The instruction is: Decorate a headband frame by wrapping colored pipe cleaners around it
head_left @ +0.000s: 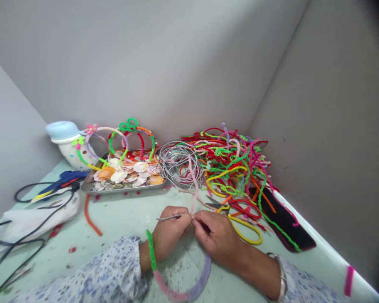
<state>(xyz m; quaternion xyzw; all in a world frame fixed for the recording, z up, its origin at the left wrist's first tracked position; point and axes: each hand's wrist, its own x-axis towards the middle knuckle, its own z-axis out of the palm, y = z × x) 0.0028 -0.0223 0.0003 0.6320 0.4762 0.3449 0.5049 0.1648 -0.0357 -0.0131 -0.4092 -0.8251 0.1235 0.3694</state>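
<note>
My left hand [171, 229] and my right hand [217, 236] are closed in pinches, fingertips meeting above the table. Between them runs a curved wire headband [169, 293], wrapped in fuzzy green, pink and purple; its bare grey end sticks out left past my left thumb. A pale pink pipe cleaner [194, 179] rises from my pinched fingertips towards the back. My right fingers grip its lower end against the wire; the exact contact is hidden. Just behind my right hand lie scissors [245, 229] with red and yellow handles.
Behind are a metal tray [126, 191] of shells with finished headbands [110, 141], a coil of grey wire [178, 162] and a heap of coloured pipe cleaners [230, 160]. A black case [292, 229] lies right. Black cables [34, 231], a plastic bag [44, 214] and a white container [72, 147] stand left.
</note>
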